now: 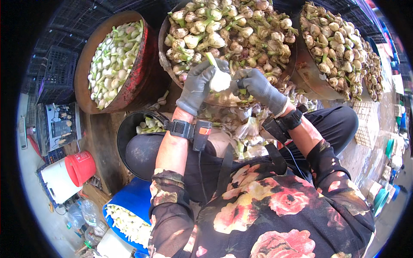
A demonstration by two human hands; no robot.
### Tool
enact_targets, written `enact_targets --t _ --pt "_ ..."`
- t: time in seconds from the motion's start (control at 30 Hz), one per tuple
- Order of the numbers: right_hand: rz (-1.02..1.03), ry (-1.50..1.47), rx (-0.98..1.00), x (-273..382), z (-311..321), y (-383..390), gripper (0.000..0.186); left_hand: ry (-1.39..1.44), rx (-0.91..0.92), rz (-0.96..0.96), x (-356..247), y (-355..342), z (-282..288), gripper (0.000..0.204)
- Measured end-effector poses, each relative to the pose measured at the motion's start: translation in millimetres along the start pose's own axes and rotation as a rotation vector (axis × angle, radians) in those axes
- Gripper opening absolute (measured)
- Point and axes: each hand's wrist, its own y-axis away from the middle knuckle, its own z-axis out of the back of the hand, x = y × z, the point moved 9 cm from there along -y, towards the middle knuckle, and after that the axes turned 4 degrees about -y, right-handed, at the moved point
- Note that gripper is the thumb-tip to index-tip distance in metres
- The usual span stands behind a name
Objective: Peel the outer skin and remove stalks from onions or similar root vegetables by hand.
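Observation:
A peeled white garlic bulb with a short green stem is held up in front of me by my left hand, in a grey glove. Close to the bulb's right side is my right hand, also gloved, its fingers curled together. Something small and dark shows at those fingers, too little of it to name. Just beyond both hands, a large round tub is heaped with unpeeled, soil-stained garlic. Loose skins and trimmings lie below the hands, over my lap.
A rusty red drum of cleaned bulbs stands left; another tub of dirty garlic stands right. Beside my left knee is a black bucket. A blue barrel with pale pieces, a red bucket and crates line the left.

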Motion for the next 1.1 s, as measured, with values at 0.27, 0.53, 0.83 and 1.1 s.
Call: enact_targets --t 0.27,0.53,0.83,1.1 --pt "-0.392 -0.037 -0.171 -29.1 -1.2 6.1 0.038 -0.441 -0.025 -0.071 -8.0 -3.9 -3.6 0.025" --pt "-0.421 -0.301 -0.177 -37.6 -3.5 10.3 0.014 -0.177 -0.045 0.001 0.2 -2.2 0.8 0.025" --pt "-0.495 -0.238 -0.187 -29.8 -6.4 14.9 0.017 -0.397 -0.099 -0.018 -1.7 -3.0 3.1 0.024" --pt "-0.339 0.061 -0.268 -35.6 1.5 7.2 0.024 -0.48 -0.166 0.01 -2.6 0.4 8.4 0.027"
